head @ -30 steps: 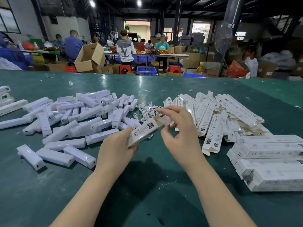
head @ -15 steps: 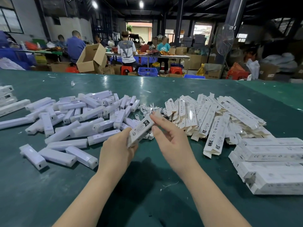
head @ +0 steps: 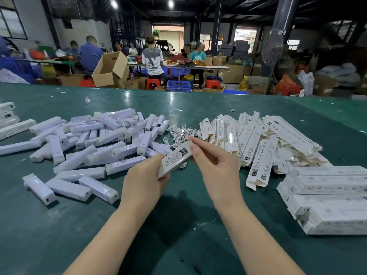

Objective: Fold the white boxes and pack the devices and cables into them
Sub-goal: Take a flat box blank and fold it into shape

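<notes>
A long white box (head: 176, 158) with black print is held slanted above the green table (head: 178, 225). My left hand (head: 143, 181) grips its near end. My right hand (head: 214, 163) pinches its far end with thumb and fingertips. White devices (head: 95, 143) lie in a loose heap to the left. A tangle of white cables (head: 178, 133) sits just beyond the box. Flat unfolded boxes (head: 258, 141) are piled to the right. Closed boxes (head: 327, 191) are stacked at the near right.
More white boxes (head: 8, 116) lie at the far left edge. Past the table's far edge, several people work at other tables among cardboard cartons (head: 109, 68), red stools and a blue crate (head: 178, 85). A fan (head: 272, 46) stands at the right.
My right hand has come down onto the far end of the box, pressing its open flap shut. The box has tipped a little lower. My left hand keeps its grip.
</notes>
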The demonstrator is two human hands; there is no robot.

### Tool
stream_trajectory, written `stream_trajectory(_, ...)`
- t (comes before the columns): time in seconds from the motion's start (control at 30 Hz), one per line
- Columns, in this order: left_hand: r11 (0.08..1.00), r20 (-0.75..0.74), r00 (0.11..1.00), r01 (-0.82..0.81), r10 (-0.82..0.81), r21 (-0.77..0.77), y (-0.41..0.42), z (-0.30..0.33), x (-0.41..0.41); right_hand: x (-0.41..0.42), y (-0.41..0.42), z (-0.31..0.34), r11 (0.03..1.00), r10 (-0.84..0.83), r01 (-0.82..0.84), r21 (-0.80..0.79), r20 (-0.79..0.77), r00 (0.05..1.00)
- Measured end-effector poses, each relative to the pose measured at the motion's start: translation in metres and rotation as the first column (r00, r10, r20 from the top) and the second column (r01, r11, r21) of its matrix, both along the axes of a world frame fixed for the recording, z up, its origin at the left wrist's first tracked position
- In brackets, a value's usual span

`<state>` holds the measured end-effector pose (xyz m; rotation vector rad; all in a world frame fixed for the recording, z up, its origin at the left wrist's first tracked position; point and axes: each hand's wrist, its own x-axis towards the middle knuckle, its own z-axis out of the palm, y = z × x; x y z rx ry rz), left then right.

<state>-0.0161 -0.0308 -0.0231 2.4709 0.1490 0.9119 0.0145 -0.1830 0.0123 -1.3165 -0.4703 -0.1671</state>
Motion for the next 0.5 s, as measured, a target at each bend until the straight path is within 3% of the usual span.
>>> stream_trajectory(0.13,1.0,0.007,1.0,-0.014,0.014,0.022,-0.001,0.002,-0.003,-0.001,0.002,0.0,0.999,0.002,0.001,0.051,-0.055,0.998)
stream_trajectory(0.33,0.99,0.055,0.998,-0.024,0.016,0.142,-0.005,0.007,-0.006,-0.008,0.005,-0.002,0.997,-0.067,0.068,0.034,-0.021,0.998)
stream_trajectory(0.5,0.983,0.11,0.993,-0.052,0.033,0.175,-0.008,0.009,-0.007,-0.018,0.013,-0.008,0.989,-0.081,0.09,-0.116,0.082,0.993)
